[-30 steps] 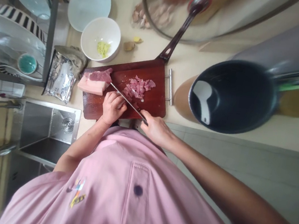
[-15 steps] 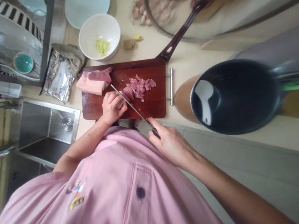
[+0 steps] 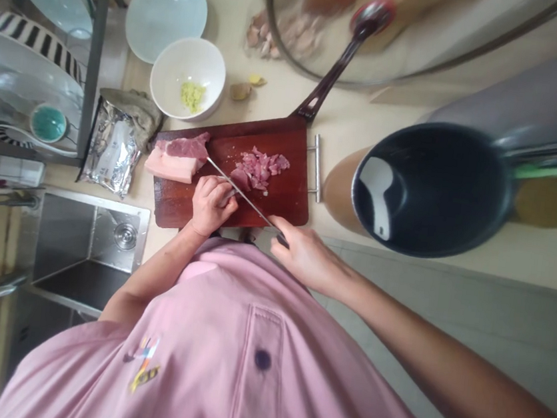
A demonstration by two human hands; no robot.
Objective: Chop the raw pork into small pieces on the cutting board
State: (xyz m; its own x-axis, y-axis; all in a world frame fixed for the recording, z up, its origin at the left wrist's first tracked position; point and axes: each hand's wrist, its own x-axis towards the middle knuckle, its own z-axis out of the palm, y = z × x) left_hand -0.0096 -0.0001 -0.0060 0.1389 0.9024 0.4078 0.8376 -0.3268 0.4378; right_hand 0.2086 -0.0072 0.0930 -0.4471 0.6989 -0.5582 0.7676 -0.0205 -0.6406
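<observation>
My right hand [image 3: 308, 256] is wrapped round the dark handle of a kitchen knife [image 3: 243, 193], whose thin blade slants up and left over the reddish-brown cutting board [image 3: 173, 207]. Close against the near side of the blade, my left hand [image 3: 212, 205] has its fingers curled, pressing a piece of meat down; most of that piece is hidden under the fingers. Beyond the blade lies a small heap of chopped pink meat [image 3: 261, 169]. A larger slab of pork [image 3: 178, 157] with pale fat rests on the board's left end.
Behind the board stands a white bowl [image 3: 189, 64] with chopped yellow-green bits, beside a pale blue bowl [image 3: 167, 18]. A deep dark pot [image 3: 441, 194] holding a white spoon is at right. A glass lid [image 3: 395, 68], dish rack [image 3: 93, 67], foil packet [image 3: 111, 150] and steel sink [image 3: 91, 241] surround.
The camera view has shifted slightly, so the counter things appear a little lower. My right hand and the knife handle have moved slightly left; my left hand stays on the meat piece.
</observation>
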